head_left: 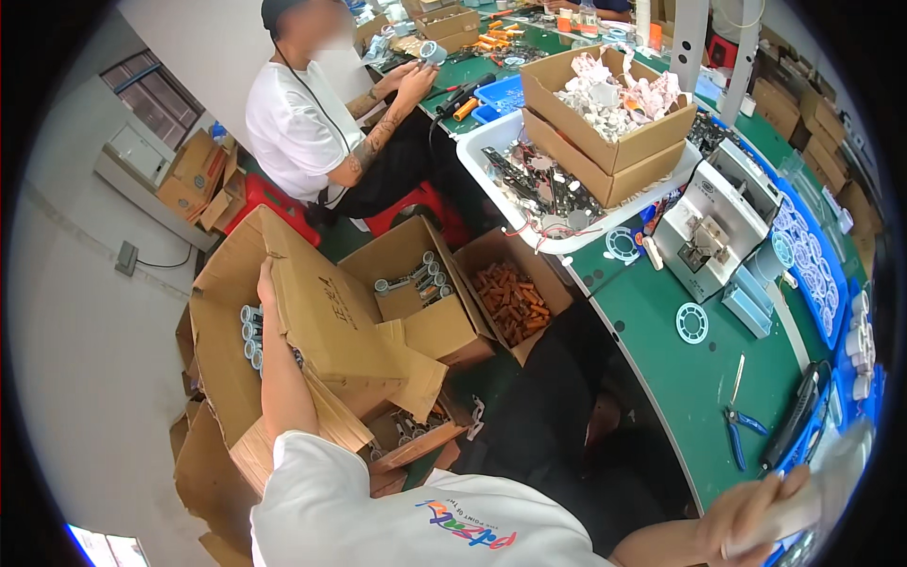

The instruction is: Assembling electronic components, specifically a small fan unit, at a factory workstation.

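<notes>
One hand on a tall carton, the other closed around a pale object

Nearest, at the lower right, the person's right hand (pixel 756 515) has its fingers wrapped around a pale, whitish object (pixel 803 510), held above the edge of the bench (pixel 661 359); both are blurred, so the object's kind cannot be told. Just beyond it on the bench lie blue-handled pliers (pixel 736 442), slightly open, and a long black tool (pixel 795 416).

On the other side, the left arm reaches across the opening of a tall cardboard carton (pixel 331 312). The left hand (pixel 267 281) is at the carton's far upper edge; whether its fingers are spread or pinching the cardboard cannot be told. Pale blue round-ended parts (pixel 251 333) sit inside, beside the forearm. A lower carton (pixel 420 454) with similar parts stands nearer the person, while beyond are a middle carton (pixel 449 331) and one holding orange pieces (pixel 513 307).

Farther along the bench, a light-blue ring (pixel 693 323) lies flat near a grey metal machine (pixel 709 217), with a blue tray (pixel 832 335) of clear rings to the right. Beyond, a white tub (pixel 557 246) carries dark parts and stacked cardboard boxes (pixel 605 156).

Farther still, a seated co-worker (pixel 302 123) holds a pale cylindrical piece (pixel 432 52).
</notes>
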A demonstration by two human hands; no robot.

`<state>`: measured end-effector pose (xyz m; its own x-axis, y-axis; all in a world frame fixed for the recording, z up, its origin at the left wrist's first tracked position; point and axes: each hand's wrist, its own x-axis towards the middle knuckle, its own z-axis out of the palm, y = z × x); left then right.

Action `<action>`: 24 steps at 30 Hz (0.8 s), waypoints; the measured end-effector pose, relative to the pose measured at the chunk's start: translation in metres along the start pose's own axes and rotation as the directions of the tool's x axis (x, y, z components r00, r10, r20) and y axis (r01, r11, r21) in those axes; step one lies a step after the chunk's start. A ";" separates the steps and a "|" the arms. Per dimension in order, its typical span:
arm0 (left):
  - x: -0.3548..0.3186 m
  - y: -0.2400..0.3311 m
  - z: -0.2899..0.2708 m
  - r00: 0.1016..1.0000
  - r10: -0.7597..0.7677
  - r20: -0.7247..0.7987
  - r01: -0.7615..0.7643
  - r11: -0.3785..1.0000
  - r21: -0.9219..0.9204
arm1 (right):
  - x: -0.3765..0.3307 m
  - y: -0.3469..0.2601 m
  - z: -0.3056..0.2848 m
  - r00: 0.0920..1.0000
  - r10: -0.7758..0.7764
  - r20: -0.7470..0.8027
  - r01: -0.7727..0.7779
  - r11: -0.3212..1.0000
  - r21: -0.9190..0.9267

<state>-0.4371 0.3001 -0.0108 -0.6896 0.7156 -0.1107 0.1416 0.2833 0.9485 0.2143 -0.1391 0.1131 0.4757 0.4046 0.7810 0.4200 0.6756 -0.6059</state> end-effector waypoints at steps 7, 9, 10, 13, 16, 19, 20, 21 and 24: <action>0.063 0.010 -0.002 0.998 0.066 0.019 -0.067 0.995 0.071 | -0.001 -0.004 0.010 0.975 0.176 0.132 -0.181 0.983 0.025; 0.058 0.018 0.003 0.998 0.061 0.011 -0.061 0.998 0.018 | -0.002 0.005 0.012 0.962 0.208 0.175 -0.215 0.977 0.017; 0.045 0.011 0.014 0.995 0.094 0.043 -0.095 0.995 0.022 | -0.002 0.012 0.015 0.952 0.216 0.216 -0.224 0.975 0.012; 0.040 0.021 -0.011 0.999 0.028 0.037 -0.028 1.000 -0.004 | 0.001 0.016 0.019 0.927 0.203 0.315 -0.234 0.970 0.063; 0.009 0.020 -0.003 0.989 0.145 -0.006 -0.143 0.978 0.154 | -0.002 0.025 0.029 0.928 0.186 0.323 -0.218 0.974 0.066; 0.004 0.020 -0.006 0.985 0.170 -0.011 -0.165 0.970 0.177 | -0.005 0.024 0.036 0.936 0.161 0.314 -0.192 0.979 0.070; 0.002 0.018 -0.005 0.984 0.180 -0.011 -0.175 0.968 0.181 | -0.004 0.024 0.038 0.928 0.160 0.338 -0.164 0.986 -0.020; 0.002 0.019 -0.005 0.982 0.188 -0.007 -0.183 0.965 0.189 | -0.004 0.021 0.039 0.918 0.167 0.359 -0.135 0.985 -0.111; 0.001 0.021 -0.003 0.976 0.217 0.005 -0.213 0.954 0.210 | -0.004 0.017 0.044 0.896 0.186 0.404 -0.068 0.955 -0.289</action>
<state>-0.4369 0.3044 0.0095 -0.6393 0.7630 0.0959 0.4307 0.2520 0.8666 0.1855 -0.1025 0.1064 0.1921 0.7367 0.6483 0.5923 0.4397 -0.6752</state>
